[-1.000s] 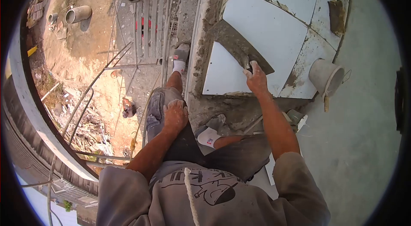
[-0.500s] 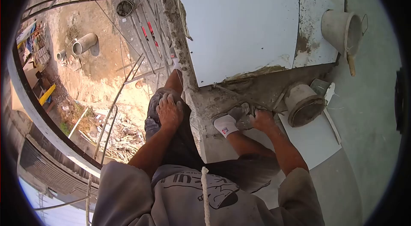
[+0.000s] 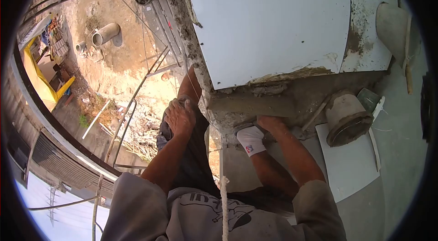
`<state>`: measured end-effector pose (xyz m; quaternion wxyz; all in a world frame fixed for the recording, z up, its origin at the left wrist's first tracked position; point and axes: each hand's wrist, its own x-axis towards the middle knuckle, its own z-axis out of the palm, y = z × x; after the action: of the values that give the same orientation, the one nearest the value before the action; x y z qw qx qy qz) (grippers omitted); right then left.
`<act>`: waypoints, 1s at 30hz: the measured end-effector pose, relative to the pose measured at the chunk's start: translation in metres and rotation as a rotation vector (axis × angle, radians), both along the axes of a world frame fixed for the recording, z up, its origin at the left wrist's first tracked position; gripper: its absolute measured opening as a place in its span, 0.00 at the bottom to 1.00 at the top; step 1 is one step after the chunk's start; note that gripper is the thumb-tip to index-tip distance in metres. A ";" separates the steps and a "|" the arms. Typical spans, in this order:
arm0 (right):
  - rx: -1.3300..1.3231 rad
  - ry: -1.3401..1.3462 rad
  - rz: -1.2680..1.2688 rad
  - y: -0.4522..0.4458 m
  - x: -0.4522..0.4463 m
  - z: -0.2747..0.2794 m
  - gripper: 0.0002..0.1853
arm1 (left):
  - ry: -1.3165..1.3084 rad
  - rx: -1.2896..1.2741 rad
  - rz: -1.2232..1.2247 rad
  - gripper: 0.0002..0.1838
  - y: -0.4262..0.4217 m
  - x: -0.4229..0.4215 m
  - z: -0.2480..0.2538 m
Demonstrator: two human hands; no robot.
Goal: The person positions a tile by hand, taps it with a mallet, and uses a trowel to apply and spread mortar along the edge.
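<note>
My left hand (image 3: 179, 117) rests on my bent left knee, its fingers spread over the dark trouser cloth, holding no tool. Beside my right foot in its white sock (image 3: 251, 139), my right hand (image 3: 270, 123) is closed at the edge of a long, flat grey-brown plastering float (image 3: 251, 105); its fingertips and the handle are hidden. The float lies along the rough mortar ledge, just below the edge of a large white panel (image 3: 273, 22). Lumps of mortar (image 3: 269, 89) sit between float and panel.
A mortar-caked bucket (image 3: 344, 108) stands right of my hand on a white sheet (image 3: 349, 165). Another bucket (image 3: 391, 29) is farther right. At left the ledge drops to ground far below, with metal scaffolding (image 3: 155, 65). A white rope (image 3: 224, 209) hangs before my chest.
My right hand has shifted slightly left, and the float now shows its broad face along the ledge. My left hand stays on the knee. The view has moved, so the buckets appear farther right.
</note>
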<state>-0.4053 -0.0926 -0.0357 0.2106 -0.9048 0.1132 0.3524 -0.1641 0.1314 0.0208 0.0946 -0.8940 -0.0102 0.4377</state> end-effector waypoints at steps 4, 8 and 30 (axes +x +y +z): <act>-0.109 -0.205 -0.014 0.001 -0.002 -0.002 0.15 | -0.110 0.001 -0.073 0.30 -0.005 -0.023 -0.005; -0.197 -0.276 -0.050 -0.010 0.020 0.009 0.18 | -0.067 0.000 -0.016 0.31 -0.008 -0.029 -0.005; -0.516 -0.006 -0.089 -0.091 -0.117 0.039 0.25 | -0.041 -0.035 -0.031 0.32 -0.009 -0.028 -0.001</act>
<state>-0.5219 -0.1840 0.0035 -0.0116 -0.9237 0.2384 0.2997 -0.1920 0.1228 0.0201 0.0857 -0.9044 0.0093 0.4178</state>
